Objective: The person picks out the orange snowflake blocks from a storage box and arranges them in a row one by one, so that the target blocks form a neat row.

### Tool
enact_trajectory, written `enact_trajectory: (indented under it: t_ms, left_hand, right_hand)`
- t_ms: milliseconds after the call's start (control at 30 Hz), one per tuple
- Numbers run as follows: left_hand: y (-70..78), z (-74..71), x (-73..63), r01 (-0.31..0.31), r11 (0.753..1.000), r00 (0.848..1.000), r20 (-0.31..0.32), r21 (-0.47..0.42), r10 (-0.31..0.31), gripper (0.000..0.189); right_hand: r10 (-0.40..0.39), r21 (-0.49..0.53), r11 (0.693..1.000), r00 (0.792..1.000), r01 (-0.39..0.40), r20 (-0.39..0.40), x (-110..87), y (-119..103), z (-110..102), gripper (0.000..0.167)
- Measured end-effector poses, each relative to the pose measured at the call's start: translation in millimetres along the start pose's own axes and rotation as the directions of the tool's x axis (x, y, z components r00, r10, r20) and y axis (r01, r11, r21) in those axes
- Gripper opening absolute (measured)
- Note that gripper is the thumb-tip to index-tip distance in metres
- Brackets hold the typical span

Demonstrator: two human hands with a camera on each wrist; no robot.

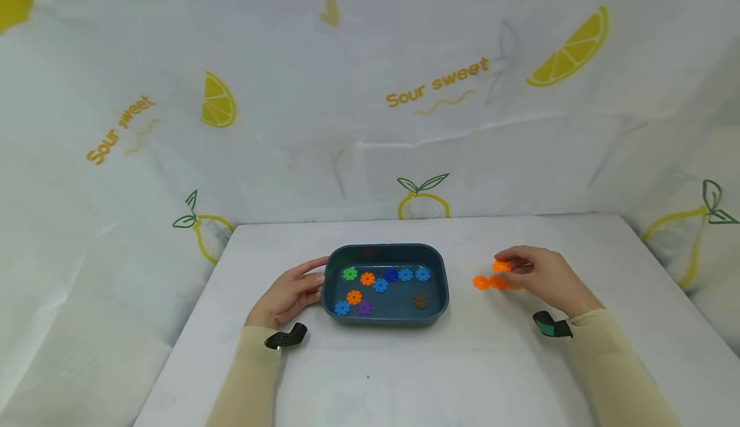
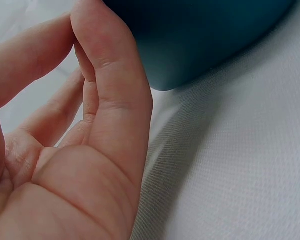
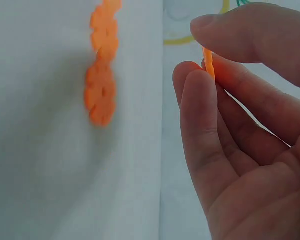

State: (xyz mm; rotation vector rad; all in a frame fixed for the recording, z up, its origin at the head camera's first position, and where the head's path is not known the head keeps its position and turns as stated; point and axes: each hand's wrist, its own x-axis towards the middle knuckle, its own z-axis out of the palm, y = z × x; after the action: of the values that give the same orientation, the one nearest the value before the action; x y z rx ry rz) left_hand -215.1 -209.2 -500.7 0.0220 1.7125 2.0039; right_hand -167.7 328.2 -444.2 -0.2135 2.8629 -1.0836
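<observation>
My left hand (image 1: 291,295) rests against the left end of a dark blue-grey tray (image 1: 386,322), its fingertips at the outer side near the rim. In the left wrist view, thumb and fingers lie close to the tray's wall (image 2: 172,65). Between the thumb and fingertips of my right hand (image 1: 543,278), an orange notched plastic disc (image 1: 502,266) is pinched; the right wrist view shows this disc (image 3: 209,62) edge-on. Below that hand, several orange discs (image 1: 481,282) lie in a row on the table, partly hidden by the fingers.
Inside the tray lie loose notched discs: a green one (image 1: 349,273), a purple one (image 1: 364,308), a brown one (image 1: 420,301), plus several blue and orange ones. A white cloth covers the table (image 1: 405,375). Lemon-printed sheeting (image 1: 347,125) rises behind its back edge.
</observation>
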Motion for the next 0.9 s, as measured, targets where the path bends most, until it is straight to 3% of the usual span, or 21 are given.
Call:
enact_trajectory:
  t_ms: [433,733,900]
  left_hand:
    - [-0.6,-2.4,1.4,-0.002,1.000,1.000,0.008,-0.013,0.002,0.057]
    - [3.6,-3.7,2.2,-0.022,1.000,0.999,0.028,-0.012,0.022,0.060]
    - [0.0,-4.2,0.5,-0.002,1.000,0.999,0.037,0.000,0.002,0.060]
  right_hand:
    - [0.059,-0.072,0.995,0.997,-0.063,-0.049,-19.7,39.6,-11.1,0.038]
    - [0.067,-0.117,0.990,0.995,-0.076,-0.076,-19.9,45.9,-17.5,0.038]
    - [0.094,-0.124,0.987,0.994,-0.100,-0.057,-23.1,49.1,-13.6,0.036]
